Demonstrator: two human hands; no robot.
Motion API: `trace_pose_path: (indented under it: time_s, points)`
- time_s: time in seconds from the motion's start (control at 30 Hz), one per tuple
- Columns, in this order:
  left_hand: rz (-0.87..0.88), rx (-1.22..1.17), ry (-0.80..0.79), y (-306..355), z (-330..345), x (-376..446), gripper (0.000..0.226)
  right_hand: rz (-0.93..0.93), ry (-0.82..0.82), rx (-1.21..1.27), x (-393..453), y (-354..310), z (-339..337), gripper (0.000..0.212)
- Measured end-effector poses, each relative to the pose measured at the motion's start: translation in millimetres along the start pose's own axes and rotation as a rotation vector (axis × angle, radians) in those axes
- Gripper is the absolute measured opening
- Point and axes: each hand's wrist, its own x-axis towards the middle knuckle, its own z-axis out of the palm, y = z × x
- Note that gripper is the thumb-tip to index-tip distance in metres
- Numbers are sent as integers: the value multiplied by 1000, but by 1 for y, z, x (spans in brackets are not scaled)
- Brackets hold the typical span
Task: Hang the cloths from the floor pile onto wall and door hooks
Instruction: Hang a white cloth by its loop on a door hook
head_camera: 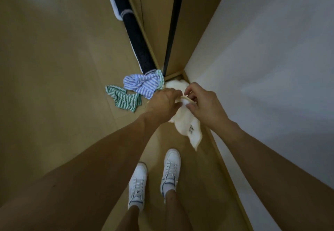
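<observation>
- A white cloth [188,122], soft and fluffy in texture, is held up above the wooden floor [54,86], close to the white wall [271,68]. Its long axis runs from the hands down and toward the person's feet, ending in a drooping point; a small dark label is seen near the lower end.
- The left hand [163,103] is closed over the cloth's upper edge, with the fingers curled round the fabric.
- The right hand [202,102] pinches a thin, pale loop at the same upper edge between thumb and fingers.
- More white fabric [176,85] is seen beyond the hands, in the corner; whether it belongs to the held cloth cannot be told.
- A blue-and-white striped cloth [142,84], crumpled, lies on the floor, touching a green-and-white striped cloth [124,98], which is twisted lengthwise.
- A dark rolled mat [133,30], cylindrical and finely textured, lies along the wooden door frame [155,13].
- Two white laced sneakers [170,169] stand on the floor below the hands.
</observation>
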Motion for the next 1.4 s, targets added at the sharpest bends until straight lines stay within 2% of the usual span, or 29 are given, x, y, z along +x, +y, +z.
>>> trace_pose_path:
  time_s: [0.07, 0.17, 0.33, 0.43, 0.63, 0.73, 1.07, 1.23, 1.4]
  points:
    - [13, -38, -11, 18, -33, -12, 22, 29, 4, 9, -11, -26, -27, 17]
    - [86, -88, 22, 52, -84, -37, 19, 71, 45, 21, -33, -67, -70, 10]
    - [246, -104, 39, 107, -175, -80, 23, 36, 242, -44, -78, -135, -148, 6]
    - [297, -101, 69, 128, -229, -104, 34, 25, 368, -71, -112, -171, -195, 8]
    - [372, -41, 57, 161, -307, -146, 18, 42, 588, -67, -189, -223, -267, 10]
    - [419, -9, 42, 183, -335, -165, 18, 57, 669, -70, -225, -241, -289, 9]
    - [624, 0, 57, 282, -381, -210, 5, 119, 886, -22, -340, -261, -322, 11]
    - [750, -55, 63, 342, -374, -236, 5, 184, 944, 13, -402, -253, -332, 12]
    - [826, -79, -33, 396, -348, -258, 5, 258, 1008, -33, -473, -239, -336, 13]
